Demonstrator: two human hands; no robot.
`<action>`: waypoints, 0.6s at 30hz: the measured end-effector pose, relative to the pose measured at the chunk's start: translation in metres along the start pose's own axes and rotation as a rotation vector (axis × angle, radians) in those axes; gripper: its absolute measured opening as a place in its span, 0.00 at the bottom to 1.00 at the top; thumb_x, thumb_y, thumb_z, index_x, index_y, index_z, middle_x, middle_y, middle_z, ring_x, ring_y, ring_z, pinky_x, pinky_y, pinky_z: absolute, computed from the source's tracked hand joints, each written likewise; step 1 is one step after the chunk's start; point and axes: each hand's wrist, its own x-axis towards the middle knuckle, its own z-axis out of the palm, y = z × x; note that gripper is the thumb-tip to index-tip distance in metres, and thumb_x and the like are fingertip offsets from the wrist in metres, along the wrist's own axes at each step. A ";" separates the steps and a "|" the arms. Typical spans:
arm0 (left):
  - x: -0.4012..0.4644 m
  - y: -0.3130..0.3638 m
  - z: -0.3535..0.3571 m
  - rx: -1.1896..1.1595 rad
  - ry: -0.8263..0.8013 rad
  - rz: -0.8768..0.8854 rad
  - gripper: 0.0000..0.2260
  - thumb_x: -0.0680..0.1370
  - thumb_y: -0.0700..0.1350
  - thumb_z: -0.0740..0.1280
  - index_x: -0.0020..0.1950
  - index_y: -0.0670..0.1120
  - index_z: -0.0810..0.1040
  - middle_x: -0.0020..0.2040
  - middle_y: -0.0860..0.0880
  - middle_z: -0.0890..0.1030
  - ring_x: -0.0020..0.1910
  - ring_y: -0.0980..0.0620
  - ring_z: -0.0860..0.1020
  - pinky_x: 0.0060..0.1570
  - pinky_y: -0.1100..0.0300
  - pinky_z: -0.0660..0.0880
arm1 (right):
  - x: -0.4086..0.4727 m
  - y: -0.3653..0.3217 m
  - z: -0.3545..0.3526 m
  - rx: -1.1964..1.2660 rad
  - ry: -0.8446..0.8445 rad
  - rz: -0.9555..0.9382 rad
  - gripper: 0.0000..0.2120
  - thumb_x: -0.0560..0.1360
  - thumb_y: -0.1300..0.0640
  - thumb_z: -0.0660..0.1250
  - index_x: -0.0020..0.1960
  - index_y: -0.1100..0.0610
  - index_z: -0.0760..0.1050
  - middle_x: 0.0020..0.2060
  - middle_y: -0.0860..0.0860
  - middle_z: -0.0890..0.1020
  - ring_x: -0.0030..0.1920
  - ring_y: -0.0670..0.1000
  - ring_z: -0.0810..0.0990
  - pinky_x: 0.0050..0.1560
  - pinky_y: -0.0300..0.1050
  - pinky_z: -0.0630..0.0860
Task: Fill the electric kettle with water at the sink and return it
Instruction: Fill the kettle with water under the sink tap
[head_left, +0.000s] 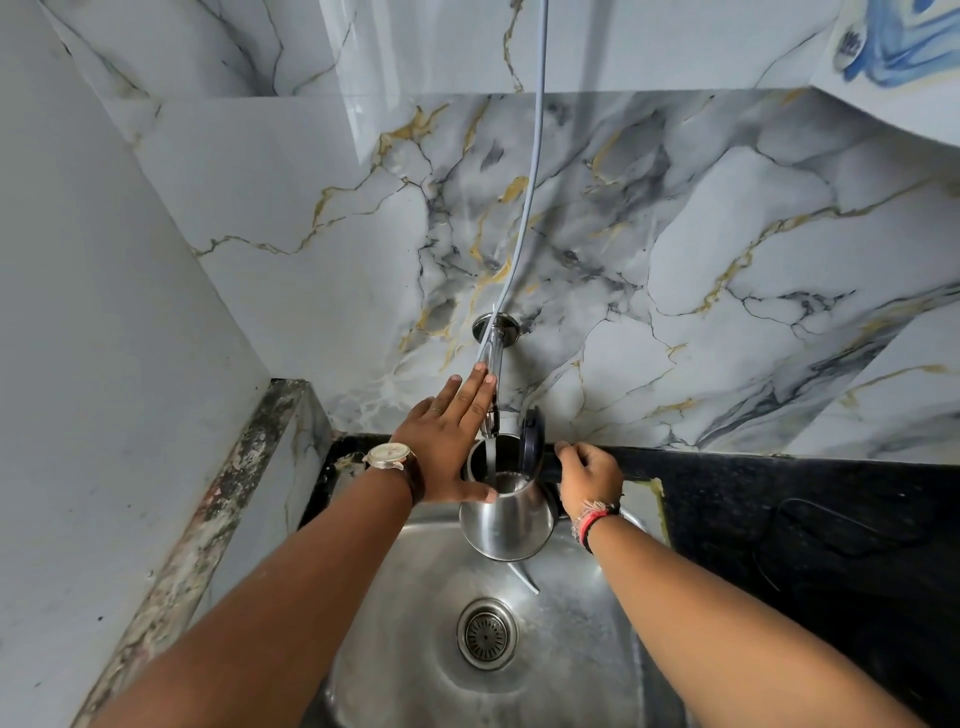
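A steel electric kettle (506, 525) hangs over the steel sink (415, 597), its dark lid (533, 434) flipped open. My right hand (589, 478) is shut on the kettle's handle at its right side. A thin stream of water runs from the wall tap (492, 358) into the kettle's mouth. My left hand (447, 441) lies flat with fingers stretched out, fingertips against the tap's left side, palm over the kettle's left rim. A watch is on my left wrist.
The drain (487, 633) sits in the sink's middle. A black stone counter (810, 519) runs to the right with a dark cord on it. A grey hose (535, 171) hangs down to the tap. A marble ledge (228, 509) borders the left.
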 end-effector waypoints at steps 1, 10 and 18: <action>0.000 0.001 0.001 0.010 -0.003 -0.010 0.66 0.61 0.78 0.70 0.80 0.54 0.29 0.81 0.54 0.30 0.81 0.42 0.43 0.75 0.38 0.59 | 0.000 0.000 0.000 -0.001 0.005 -0.001 0.24 0.75 0.51 0.70 0.24 0.52 0.66 0.23 0.51 0.67 0.30 0.55 0.67 0.35 0.51 0.67; -0.018 0.004 0.024 -0.198 -0.095 -0.268 0.67 0.58 0.86 0.60 0.76 0.54 0.23 0.81 0.50 0.31 0.82 0.45 0.41 0.79 0.42 0.52 | 0.001 0.001 0.001 0.001 0.007 0.007 0.24 0.76 0.52 0.70 0.23 0.50 0.68 0.20 0.46 0.66 0.30 0.54 0.67 0.35 0.50 0.67; -0.024 -0.001 0.039 -0.488 -0.058 -0.570 0.19 0.85 0.58 0.57 0.56 0.45 0.81 0.55 0.42 0.84 0.56 0.40 0.80 0.58 0.45 0.75 | 0.003 0.002 0.001 0.003 0.027 -0.004 0.22 0.76 0.51 0.70 0.28 0.58 0.68 0.25 0.55 0.70 0.31 0.56 0.70 0.36 0.50 0.70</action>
